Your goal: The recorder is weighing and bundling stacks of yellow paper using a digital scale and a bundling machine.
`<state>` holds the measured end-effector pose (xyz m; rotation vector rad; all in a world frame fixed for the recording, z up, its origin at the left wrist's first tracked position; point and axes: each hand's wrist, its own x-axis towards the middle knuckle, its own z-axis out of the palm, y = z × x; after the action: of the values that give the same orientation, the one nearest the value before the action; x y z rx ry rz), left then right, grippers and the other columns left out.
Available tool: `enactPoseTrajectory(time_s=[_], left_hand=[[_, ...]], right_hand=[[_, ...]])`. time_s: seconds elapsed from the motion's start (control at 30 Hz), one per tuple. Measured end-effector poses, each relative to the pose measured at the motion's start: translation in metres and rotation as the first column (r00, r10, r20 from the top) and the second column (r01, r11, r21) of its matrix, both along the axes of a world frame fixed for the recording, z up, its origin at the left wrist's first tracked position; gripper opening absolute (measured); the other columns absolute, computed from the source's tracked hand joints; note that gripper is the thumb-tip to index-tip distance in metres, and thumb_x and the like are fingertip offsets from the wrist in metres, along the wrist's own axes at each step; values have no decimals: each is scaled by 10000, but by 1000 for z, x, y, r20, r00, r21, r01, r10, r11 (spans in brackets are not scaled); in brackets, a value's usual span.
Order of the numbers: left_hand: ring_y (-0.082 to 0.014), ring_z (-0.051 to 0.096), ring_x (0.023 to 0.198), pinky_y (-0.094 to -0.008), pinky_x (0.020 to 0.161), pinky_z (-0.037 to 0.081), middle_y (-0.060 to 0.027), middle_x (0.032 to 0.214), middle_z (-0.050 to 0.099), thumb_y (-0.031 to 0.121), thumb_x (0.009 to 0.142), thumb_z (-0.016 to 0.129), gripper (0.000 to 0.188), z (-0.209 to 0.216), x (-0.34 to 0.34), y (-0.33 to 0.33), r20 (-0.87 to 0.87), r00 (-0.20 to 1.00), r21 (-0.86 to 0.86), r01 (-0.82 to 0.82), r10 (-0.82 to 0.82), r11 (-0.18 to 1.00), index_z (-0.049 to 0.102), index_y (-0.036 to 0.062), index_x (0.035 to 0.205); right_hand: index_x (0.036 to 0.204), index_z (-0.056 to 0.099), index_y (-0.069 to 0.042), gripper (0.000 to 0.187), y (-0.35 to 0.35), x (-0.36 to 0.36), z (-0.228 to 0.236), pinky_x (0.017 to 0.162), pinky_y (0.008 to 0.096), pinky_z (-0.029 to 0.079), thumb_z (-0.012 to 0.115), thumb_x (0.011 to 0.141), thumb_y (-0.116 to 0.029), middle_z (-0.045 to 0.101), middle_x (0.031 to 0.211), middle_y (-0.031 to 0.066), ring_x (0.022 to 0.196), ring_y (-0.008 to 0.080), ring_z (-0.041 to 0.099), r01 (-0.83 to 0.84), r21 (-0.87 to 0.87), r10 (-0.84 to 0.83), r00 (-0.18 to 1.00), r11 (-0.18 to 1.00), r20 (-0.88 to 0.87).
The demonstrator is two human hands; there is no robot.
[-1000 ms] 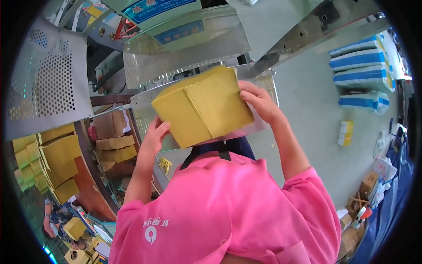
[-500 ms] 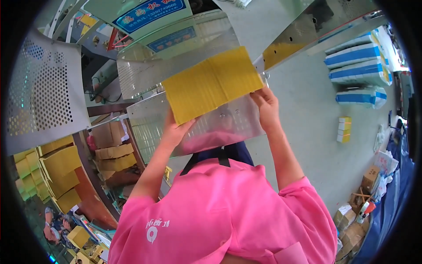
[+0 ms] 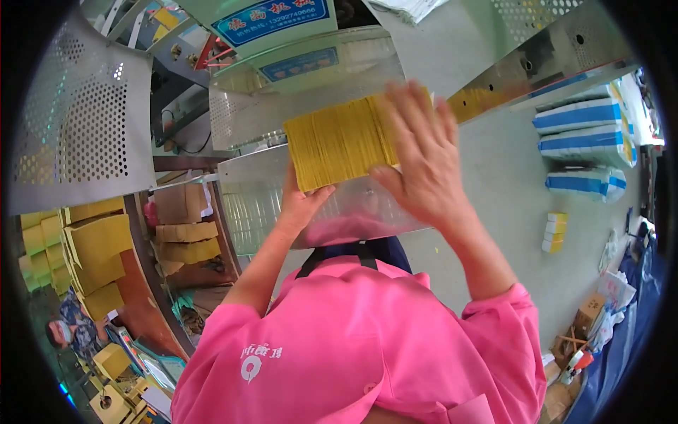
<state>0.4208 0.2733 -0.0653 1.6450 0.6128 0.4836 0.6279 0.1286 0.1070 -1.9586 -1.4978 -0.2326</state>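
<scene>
A thick stack of yellow paper sheets (image 3: 335,145) is held up over a shiny metal tray (image 3: 247,201), its many sheet edges facing me. My left hand (image 3: 300,205) grips the stack's near left corner, thumb on the near edge and the other fingers partly hidden beneath. Against the right end of the stack lies my right hand (image 3: 427,162), flat with its fingers spread and slightly blurred. It covers that end, so the sheets behind it are hidden.
Beyond the stack stands a machine with a blue label (image 3: 272,21). A perforated metal panel (image 3: 81,120) is at left, above yellow sheet piles (image 3: 102,247). A metal rail (image 3: 537,67) runs at upper right, near wrapped blue-striped bundles (image 3: 575,116). Another person (image 3: 81,328) is at lower left.
My right hand has left the stack's near right corner and now lies flat against its right end, fingers spread. The stack has tilted, showing its sheet edges. My left hand keeps its grip.
</scene>
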Motion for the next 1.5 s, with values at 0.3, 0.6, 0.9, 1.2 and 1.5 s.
enactPoseTrajectory(time_s=[0.3, 0.6, 0.9, 1.2, 1.5], left_hand=[[-189, 624, 1065, -320, 911, 530, -66, 1164, 613, -29, 828, 711, 520, 17, -8, -1, -61, 998, -157, 6, -16, 988, 453, 10, 1278], [-147, 621, 1065, -300, 859, 537, -74, 1157, 620, -5, 841, 707, 328, 21, 0, -6, -25, 1000, -241, -19, 13, 970, 559, 2, 1133], [-129, 651, 940, -284, 801, 542, -49, 1048, 663, 35, 834, 738, 310, 15, -10, 3, -136, 991, 51, 24, -17, 998, 587, 1, 1102], [-97, 630, 895, -270, 754, 520, -10, 951, 674, 28, 806, 745, 264, 19, 1, 2, -103, 994, 2, -48, 48, 999, 642, 32, 1050], [-103, 632, 885, -269, 758, 517, -17, 944, 677, 28, 801, 751, 255, 25, 3, -2, -76, 995, -45, -62, 59, 997, 640, 23, 1031]], right_hand=[[1439, 408, -69, 707, 34, 22, -20, 1152, 533, 183, 593, 878, -456, 386, 1509, 98, 1419, 293, 308, -63, -309, 110, 985, 949, 136], [1410, 443, -56, 633, 43, 22, -15, 1153, 526, 200, 600, 896, -390, 412, 1492, 106, 1396, 280, 355, 22, -170, 1, 991, 985, 134], [1122, 634, -36, 322, -9, 25, -24, 953, 428, 457, 656, 804, -79, 619, 1208, 106, 1140, 295, 576, 32, 136, -11, 989, 990, -150], [942, 651, -61, 220, -7, 8, -61, 865, 408, 456, 656, 724, -29, 629, 1060, 69, 1056, 282, 584, -12, 31, 15, 995, 999, -95], [929, 644, -78, 223, -6, 9, -67, 863, 413, 439, 661, 707, -53, 612, 1039, 57, 1067, 272, 567, 108, 10, -106, 988, 994, -109]])
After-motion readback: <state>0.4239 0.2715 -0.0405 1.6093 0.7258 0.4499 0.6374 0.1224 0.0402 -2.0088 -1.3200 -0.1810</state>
